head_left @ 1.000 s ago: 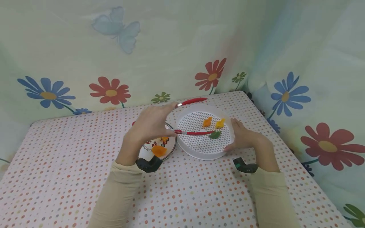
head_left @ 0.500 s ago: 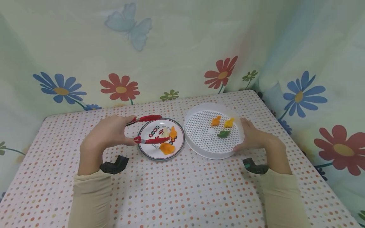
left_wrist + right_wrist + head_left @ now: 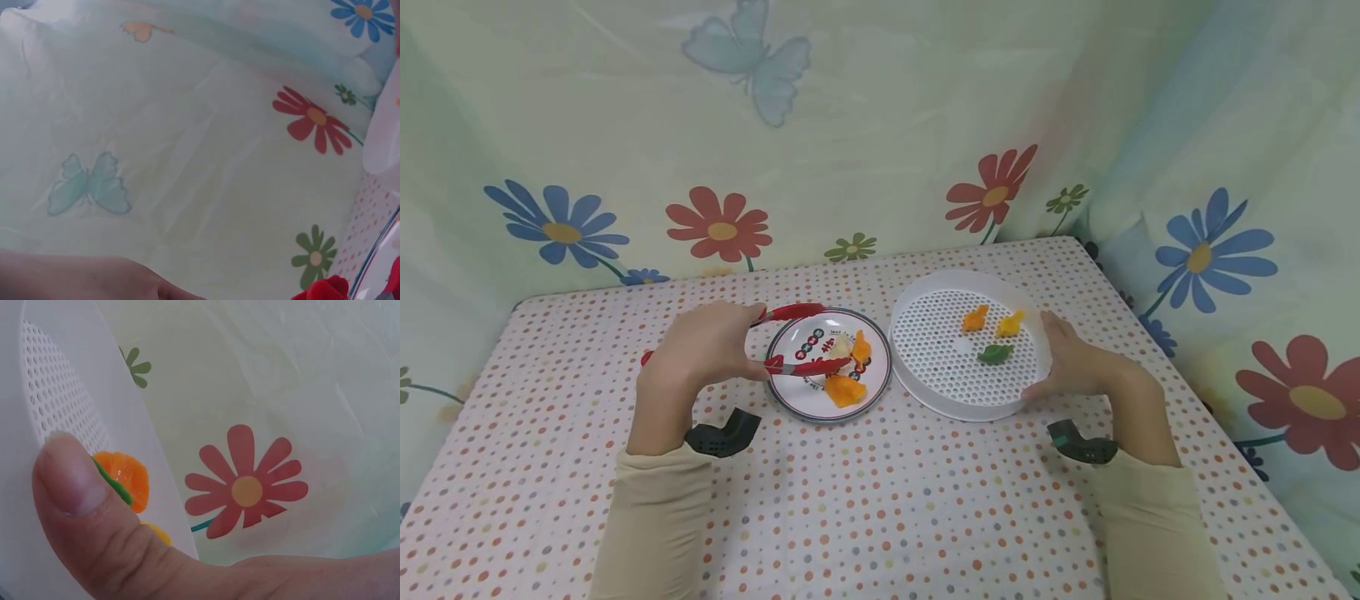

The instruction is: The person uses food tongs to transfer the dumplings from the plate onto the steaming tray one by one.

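My left hand (image 3: 711,346) grips the red tongs (image 3: 797,340), whose tips sit over the plate (image 3: 797,398) at a pale dumpling (image 3: 840,348), with two orange pieces beside it. My right hand (image 3: 1075,364) clasps the rim of the white sieve tray (image 3: 940,392), just right of the plate on the dotted table (image 3: 880,500), holding orange, yellow and green pieces.

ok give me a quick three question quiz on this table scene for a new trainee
1. True or false: the left hand holds red tongs.
2. Which pieces lie in the white perforated tray? A) orange, yellow, green B) only blue C) none
3. Fill in: the right hand grips the tray's ____.

Key: 1 true; 2 A; 3 rim. The tong tips sit over the plate.
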The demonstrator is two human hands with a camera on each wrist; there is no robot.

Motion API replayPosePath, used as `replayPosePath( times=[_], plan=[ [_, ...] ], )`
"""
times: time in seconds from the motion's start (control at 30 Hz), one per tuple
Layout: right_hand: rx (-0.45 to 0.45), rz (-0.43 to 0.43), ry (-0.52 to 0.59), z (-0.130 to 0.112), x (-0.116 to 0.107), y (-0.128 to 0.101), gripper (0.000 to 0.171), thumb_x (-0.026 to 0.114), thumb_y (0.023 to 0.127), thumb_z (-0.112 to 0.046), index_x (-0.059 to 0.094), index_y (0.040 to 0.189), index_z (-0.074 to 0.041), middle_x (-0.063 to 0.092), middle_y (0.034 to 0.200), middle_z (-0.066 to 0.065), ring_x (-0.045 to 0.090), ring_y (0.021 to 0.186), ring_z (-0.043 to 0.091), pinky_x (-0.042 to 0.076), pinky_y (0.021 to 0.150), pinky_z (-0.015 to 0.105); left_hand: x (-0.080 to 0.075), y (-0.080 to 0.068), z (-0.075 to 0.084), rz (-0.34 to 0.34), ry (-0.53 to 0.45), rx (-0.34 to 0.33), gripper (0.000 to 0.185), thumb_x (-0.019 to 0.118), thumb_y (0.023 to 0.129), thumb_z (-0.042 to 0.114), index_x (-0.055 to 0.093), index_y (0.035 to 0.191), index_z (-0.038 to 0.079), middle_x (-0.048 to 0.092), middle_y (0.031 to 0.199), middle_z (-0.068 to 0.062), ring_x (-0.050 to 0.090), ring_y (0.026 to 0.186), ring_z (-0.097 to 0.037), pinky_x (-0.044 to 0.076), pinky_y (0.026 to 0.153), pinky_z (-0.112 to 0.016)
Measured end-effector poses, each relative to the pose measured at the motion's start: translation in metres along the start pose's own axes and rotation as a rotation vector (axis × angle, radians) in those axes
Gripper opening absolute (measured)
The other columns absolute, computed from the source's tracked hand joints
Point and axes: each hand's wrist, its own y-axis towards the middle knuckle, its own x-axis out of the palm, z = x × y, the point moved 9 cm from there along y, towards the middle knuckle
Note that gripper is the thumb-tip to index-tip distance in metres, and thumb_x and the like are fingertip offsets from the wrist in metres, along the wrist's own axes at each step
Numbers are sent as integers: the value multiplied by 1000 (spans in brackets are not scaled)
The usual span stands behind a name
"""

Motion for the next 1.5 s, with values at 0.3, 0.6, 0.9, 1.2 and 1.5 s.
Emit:
replayPosePath(
  times=[0.3, 0.6, 0.9, 1.2, 1.5],
  plan=[
    [-32, 19, 1, -2, -2, -2, 144, 85, 59, -53, -14, 145, 8, -3, 149, 38, 9, 135, 57, 18, 106, 68, -1, -4, -8, 1, -1, 24, 85, 86, 65, 36, 51, 138, 12, 63, 125, -12, 59, 109, -30, 51, 81, -51],
    [-30, 14, -7, -2, -1, -1, 145, 83, 58, -57, -13, 146, 7, -4, 150, 36, 7, 136, 56, 17, 106, 68, 6, 1, 0, -32, -13, 41, 73, 85, 69, 32, 56, 134, 14, 68, 115, -10, 61, 95, -23, 50, 65, -36],
    [-34, 7, -4, -1, -1, -1, 147, 83, 58, -57, -15, 145, 9, -7, 150, 37, 4, 137, 56, 16, 107, 67, 11, 5, 3, -57, -27, 54, 64, 83, 72, 29, 59, 130, 14, 71, 104, -7, 58, 86, -20, 48, 65, -33],
    [-33, 12, 4, 0, 0, -3, 145, 83, 58, -56, -14, 146, 8, -6, 150, 37, 6, 136, 57, 18, 106, 67, 13, 8, 1, -50, -63, 81, 63, 83, 73, 27, 59, 130, 14, 70, 110, -7, 58, 90, -20, 50, 72, -36],
    [-8, -6, 21, -1, 0, -2, 146, 83, 59, -57, -15, 146, 7, -9, 151, 36, 2, 137, 55, 15, 108, 66, -9, 2, 8, 113, -63, 113, 65, 81, 75, 29, 56, 134, 16, 67, 119, -11, 60, 103, -27, 50, 84, -44]
  ],
)
